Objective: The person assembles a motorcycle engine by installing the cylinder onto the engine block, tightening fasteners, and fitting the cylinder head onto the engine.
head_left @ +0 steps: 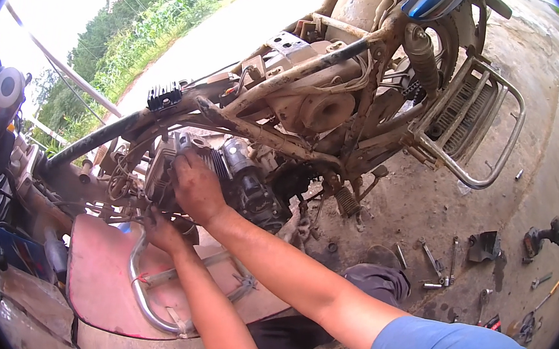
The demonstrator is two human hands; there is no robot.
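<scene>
A stripped motorcycle frame (pixel 297 76) stands in front of me, with its finned engine (pixel 250 192) hanging under the tubes. My right hand (pixel 197 187) is closed over the finned cylinder head (pixel 159 173) at the engine's left end, its fingers curled at the top edge. Lower down, my left hand (pixel 165 233) is closed just beneath the cylinder head, near thin cables. The left fingertips are partly hidden, so what they hold does not show.
Beneath my left arm is a pink panel (pixel 99 271) with a bent chrome tube (pixel 137 286). Handlebar parts (pixel 4 98) rise at far left. A metal rack (pixel 501 162) juts out right. On the concrete lie wrenches (pixel 431 259), sockets and a cordless power tool (pixel 544 238).
</scene>
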